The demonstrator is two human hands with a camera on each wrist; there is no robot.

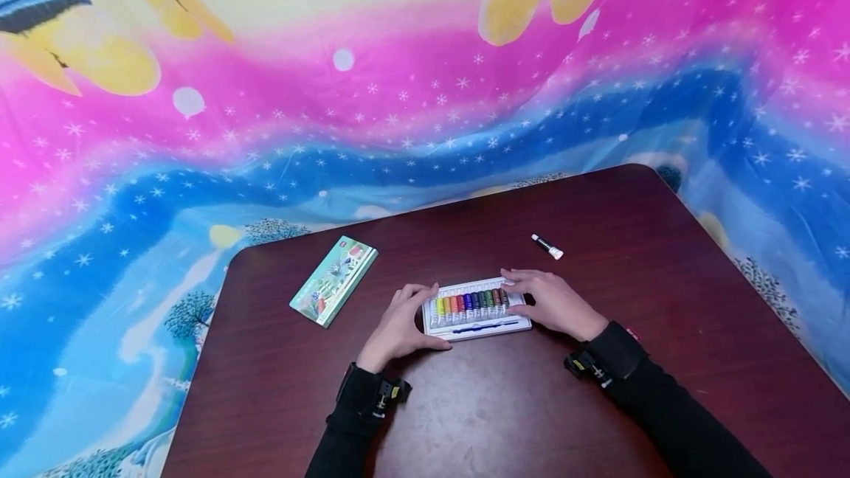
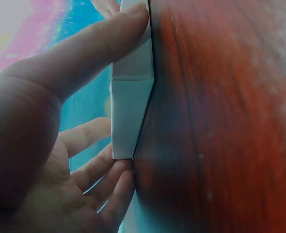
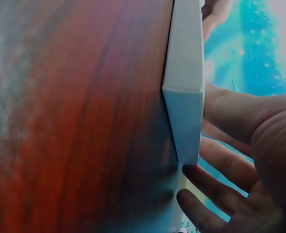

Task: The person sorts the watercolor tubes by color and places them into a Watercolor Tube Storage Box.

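Note:
A white tray (image 1: 438, 332) with a row of several coloured paint tubes (image 1: 473, 304) lies flat on the dark wooden table, a thin blue paintbrush (image 1: 485, 327) along its near side. My left hand (image 1: 398, 323) spans the tray's left end, thumb along the near edge and fingers at the far corner. In the left wrist view that thumb (image 2: 109, 41) presses the white side wall. At the right end, my right hand (image 1: 554, 302) holds the tray, its fingers by the far edge and its thumb over the top beside the end tubes.
A green illustrated box (image 1: 335, 280) lies left of the tray. One loose dark tube with a white end (image 1: 547, 246) lies beyond the right hand. A colourful printed cloth (image 1: 398, 94) hangs behind the table's (image 1: 478, 404) far edge.

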